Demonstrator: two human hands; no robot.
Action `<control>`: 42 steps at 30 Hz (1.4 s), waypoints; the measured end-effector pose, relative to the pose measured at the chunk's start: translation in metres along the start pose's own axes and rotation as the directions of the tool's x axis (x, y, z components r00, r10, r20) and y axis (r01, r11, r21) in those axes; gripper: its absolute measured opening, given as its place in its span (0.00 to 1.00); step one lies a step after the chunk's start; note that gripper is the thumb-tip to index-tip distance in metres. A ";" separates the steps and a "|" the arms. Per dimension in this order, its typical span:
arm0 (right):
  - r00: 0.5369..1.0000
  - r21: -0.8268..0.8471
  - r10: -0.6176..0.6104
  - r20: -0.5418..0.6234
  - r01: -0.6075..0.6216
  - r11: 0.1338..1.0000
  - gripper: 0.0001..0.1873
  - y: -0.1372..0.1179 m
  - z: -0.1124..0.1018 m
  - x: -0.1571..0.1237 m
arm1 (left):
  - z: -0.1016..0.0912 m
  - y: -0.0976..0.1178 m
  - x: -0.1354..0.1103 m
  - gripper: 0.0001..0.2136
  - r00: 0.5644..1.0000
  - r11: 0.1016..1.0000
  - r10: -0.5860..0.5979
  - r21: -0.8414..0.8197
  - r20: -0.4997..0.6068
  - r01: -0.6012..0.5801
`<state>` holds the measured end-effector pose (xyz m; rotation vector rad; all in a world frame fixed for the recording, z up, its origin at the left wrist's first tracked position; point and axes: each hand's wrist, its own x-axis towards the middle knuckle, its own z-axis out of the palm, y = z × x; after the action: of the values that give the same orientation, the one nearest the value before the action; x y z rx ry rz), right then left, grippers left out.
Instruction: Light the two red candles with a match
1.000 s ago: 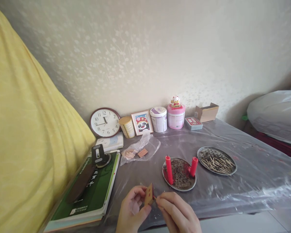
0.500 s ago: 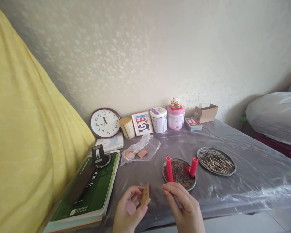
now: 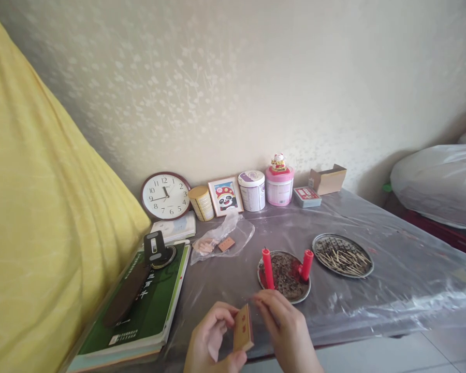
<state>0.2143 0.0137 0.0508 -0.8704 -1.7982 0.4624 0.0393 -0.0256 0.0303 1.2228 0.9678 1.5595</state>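
Note:
My left hand grips a small tan matchbox with red marks, its narrow side facing right, between thumb and fingers. Close by on the right, my right hand is closed in a pinch, fingertips beside the box's upper edge. A thin match shows faintly at those fingertips half a second ago; now it is mostly hidden. Just beyond the hands lies a round metal plate with dark residue and red wax. On it stand a taller red candle and a shorter red candle, neither with a visible flame.
Right of the candles, a second round plate holds many matchsticks. A clear plastic bag with matchboxes lies behind. Green books bear a dark strapped object. A clock, tins and a picture frame line the wall.
My right hand has moved left, up to the matchbox. The box has turned so its broad printed face shows more. The view has shifted slightly.

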 end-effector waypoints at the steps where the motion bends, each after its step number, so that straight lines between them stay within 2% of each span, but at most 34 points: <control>1: 0.995 0.007 0.093 -0.040 -0.093 0.996 0.09 0.003 0.002 0.001 | -0.003 0.002 0.000 0.13 1.000 1.000 -0.004 -0.004 -0.019 0.004; 4: 0.969 0.059 0.240 -0.065 -0.237 0.970 0.09 0.008 0.004 0.002 | -0.011 0.006 0.002 0.10 0.986 0.998 -0.063 0.000 -0.156 0.064; 6: 0.964 0.099 0.259 -0.061 -0.252 0.963 0.09 0.008 0.004 0.001 | -0.013 0.006 0.004 0.10 0.974 0.996 -0.089 0.002 -0.211 0.091; 9: 0.969 0.121 0.240 -0.065 -0.232 0.965 0.07 0.003 0.001 0.000 | -0.006 0.004 0.004 0.13 0.966 0.997 -0.079 -0.044 -0.246 0.070; 13: 0.990 0.112 0.117 -0.076 -0.108 0.988 0.05 -0.005 -0.002 0.000 | 0.007 0.002 0.002 0.14 0.969 0.997 -0.069 -0.055 -0.236 0.058; 16: 1.000 0.126 -0.013 -0.024 0.016 0.992 0.07 -0.011 -0.004 0.000 | 0.010 0.000 0.002 0.14 0.977 0.997 -0.065 -0.060 -0.202 0.054; 22: 0.985 0.114 -0.165 0.056 0.158 0.981 0.09 -0.016 -0.007 -0.004 | 0.007 -0.003 0.001 0.12 0.987 0.997 -0.061 -0.055 -0.147 0.054; 24: 0.977 0.092 -0.195 0.090 0.187 0.978 0.08 -0.012 -0.005 -0.004 | 0.006 -0.001 0.000 0.11 0.996 0.999 -0.031 -0.019 -0.082 0.030; 26: 0.991 0.059 -0.118 0.070 0.114 0.992 0.08 -0.004 -0.001 -0.002 | 0.005 0.002 -0.002 0.12 1.000 1.000 0.002 0.000 -0.019 -0.002; 27: 1.000 0.046 -0.001 0.009 0.000 0.999 0.08 0.001 0.001 -0.001 | 0.004 0.005 -0.002 0.13 1.000 1.000 0.010 0.000 -0.026 -0.010; 28: 0.991 0.058 0.128 -0.047 -0.126 0.990 0.09 0.005 0.003 0.000 | 0.002 0.007 -0.002 0.13 0.998 1.000 0.001 -0.002 -0.061 -0.001; 30: 0.938 0.165 0.334 -0.088 -0.317 0.934 0.10 0.012 0.006 0.002 | -0.005 0.011 0.000 0.12 0.979 0.999 -0.049 -0.003 -0.196 0.050; 32: 0.891 0.295 0.446 -0.079 -0.407 0.865 0.12 0.015 0.007 0.003 | -0.012 0.014 0.002 0.13 0.950 0.994 -0.100 0.012 -0.297 0.108; 34: 0.864 0.391 0.498 -0.068 -0.437 0.810 0.13 0.013 0.005 0.004 | -0.018 0.014 0.004 0.15 0.937 0.992 -0.110 0.021 -0.332 0.124; 37: 0.847 0.442 0.528 -0.052 -0.455 0.773 0.14 0.008 0.002 0.006 | -0.019 0.012 0.005 0.15 0.943 0.993 -0.102 0.019 -0.318 0.114; 42: 0.874 0.366 0.482 -0.061 -0.429 0.826 0.15 -0.001 -0.008 0.012 | -0.020 0.009 0.008 0.13 0.924 0.992 -0.106 0.024 -0.367 0.123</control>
<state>0.2188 0.0215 0.0619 -1.0562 -1.3034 0.9636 0.0170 -0.0218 0.0371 0.9017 1.2972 1.7125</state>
